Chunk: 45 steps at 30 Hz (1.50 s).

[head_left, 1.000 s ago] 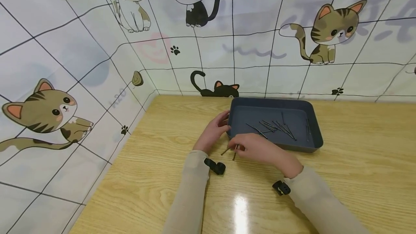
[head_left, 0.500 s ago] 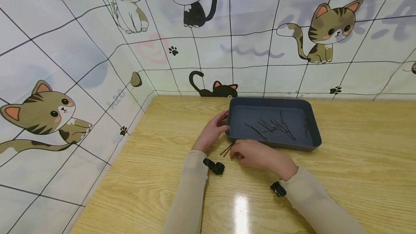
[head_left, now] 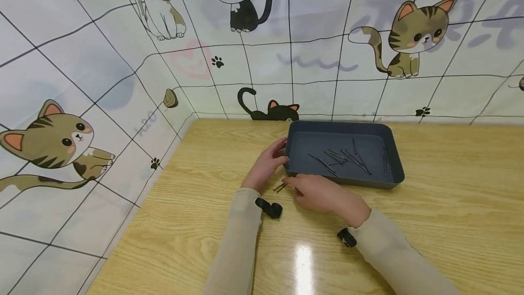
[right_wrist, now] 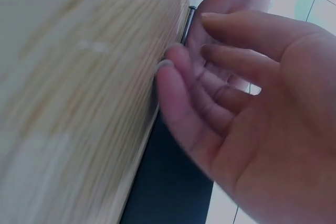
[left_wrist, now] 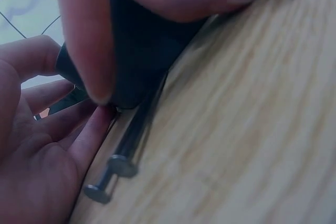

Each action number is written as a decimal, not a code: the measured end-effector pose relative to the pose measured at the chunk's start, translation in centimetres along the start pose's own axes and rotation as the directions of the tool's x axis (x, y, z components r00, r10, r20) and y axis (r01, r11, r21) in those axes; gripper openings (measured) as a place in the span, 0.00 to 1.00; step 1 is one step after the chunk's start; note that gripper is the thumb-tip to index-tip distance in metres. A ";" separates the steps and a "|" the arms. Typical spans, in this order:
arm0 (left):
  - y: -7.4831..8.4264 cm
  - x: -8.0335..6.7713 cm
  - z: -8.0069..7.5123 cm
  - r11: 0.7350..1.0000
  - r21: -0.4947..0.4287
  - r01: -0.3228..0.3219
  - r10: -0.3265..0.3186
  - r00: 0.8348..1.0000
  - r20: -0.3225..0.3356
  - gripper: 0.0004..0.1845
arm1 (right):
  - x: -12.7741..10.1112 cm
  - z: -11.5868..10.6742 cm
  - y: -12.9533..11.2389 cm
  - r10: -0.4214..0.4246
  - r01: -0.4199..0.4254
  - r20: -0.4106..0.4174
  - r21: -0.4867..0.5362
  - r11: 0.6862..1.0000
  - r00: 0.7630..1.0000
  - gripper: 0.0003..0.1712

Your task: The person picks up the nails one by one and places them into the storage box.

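Observation:
Two nails [head_left: 280,187] lie side by side on the table at the tray's front left corner; their flat heads show large in the left wrist view. Just right of them is my right hand [head_left: 321,193], palm down, its forefinger reaching to the nails' far ends. Its fingers are loosely bent with nothing between them in the right wrist view. My left hand [head_left: 265,167] rests against the left wall of the dark grey tray [head_left: 340,127], thumb at the corner and fingers spread along the side. Several more nails [head_left: 355,160] lie scattered inside the tray.
The wooden table [head_left: 458,185] extends in front of the tray and to both sides. A wall covering printed with cats [head_left: 417,35] rises behind the tray and along the left edge. Small black cameras sit on both wrists.
A second ago my right hand held a nail beside another one; it has let go, and both nails now lie together on the table. The right hand has shifted slightly left; the left stays put.

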<state>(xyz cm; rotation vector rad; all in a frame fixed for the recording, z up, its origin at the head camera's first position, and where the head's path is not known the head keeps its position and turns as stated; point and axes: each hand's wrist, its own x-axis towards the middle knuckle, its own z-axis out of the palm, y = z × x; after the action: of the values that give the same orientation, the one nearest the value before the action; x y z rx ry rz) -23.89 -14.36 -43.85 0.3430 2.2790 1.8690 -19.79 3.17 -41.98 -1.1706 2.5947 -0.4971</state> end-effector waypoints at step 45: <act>0.0 0.0 0.1 0.999 -0.041 -0.005 0.004 1.000 -0.003 0.30 | -0.5 -0.9 0.1 0.068 -0.068 0.030 0.007 0.998 0.997 0.02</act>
<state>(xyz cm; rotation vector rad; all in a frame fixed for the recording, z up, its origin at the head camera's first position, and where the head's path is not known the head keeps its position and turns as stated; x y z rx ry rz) -23.86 -14.30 -43.91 0.3400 2.2401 1.9165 -19.87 3.80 -41.14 -1.0751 2.5950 -0.4725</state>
